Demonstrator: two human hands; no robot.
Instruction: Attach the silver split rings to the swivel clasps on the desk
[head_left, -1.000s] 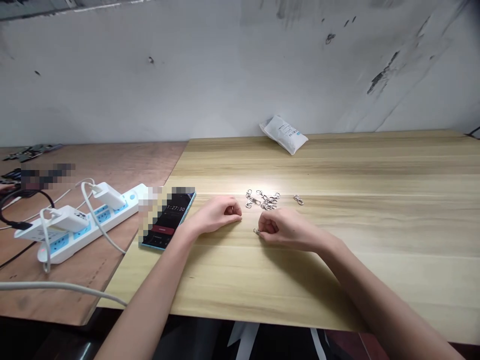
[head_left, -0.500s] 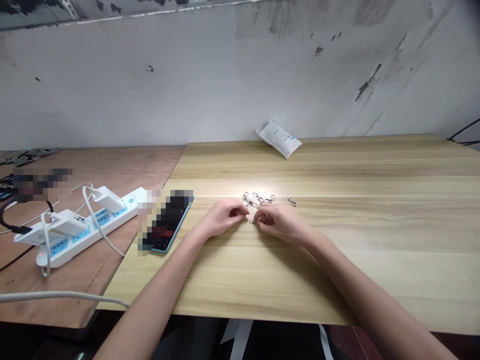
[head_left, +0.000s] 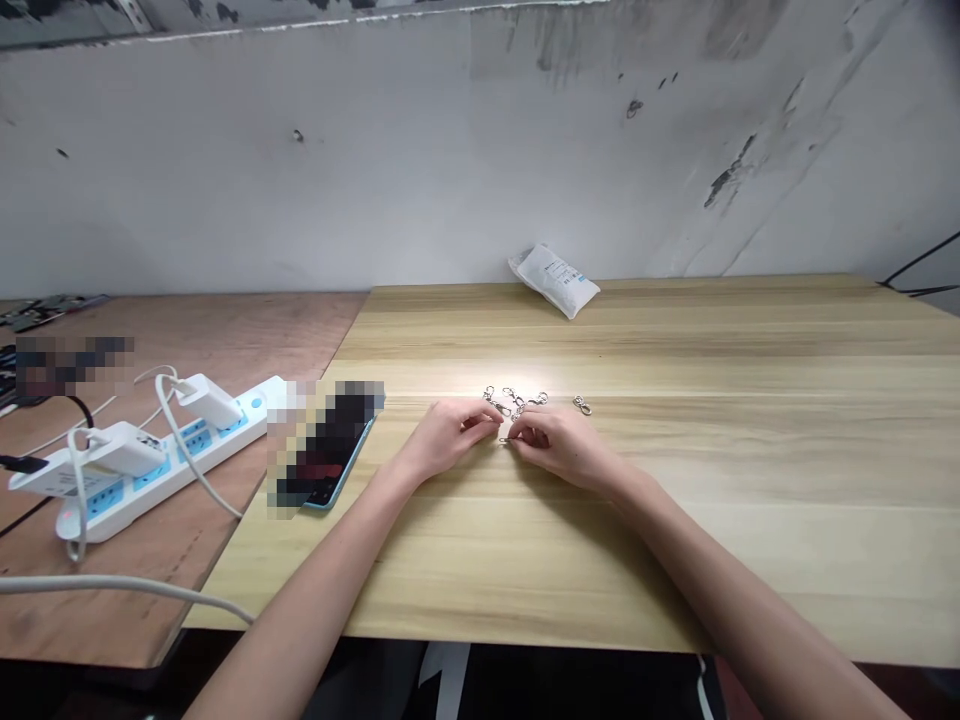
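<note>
My left hand and my right hand rest on the light wooden table, fingertips together at the middle. Both are closed in a pinch on one small metal clasp held between them. Just behind the fingers lies a small pile of several more metal clasps, and one clasp sits apart to the right.
A phone lies left of my left hand. On the brown table further left sits a white power strip with chargers and cables. A white plastic packet lies by the wall.
My right hand moved up and left with the clasp, and my left hand moved right to meet it. Now both pinch the clasp together.
</note>
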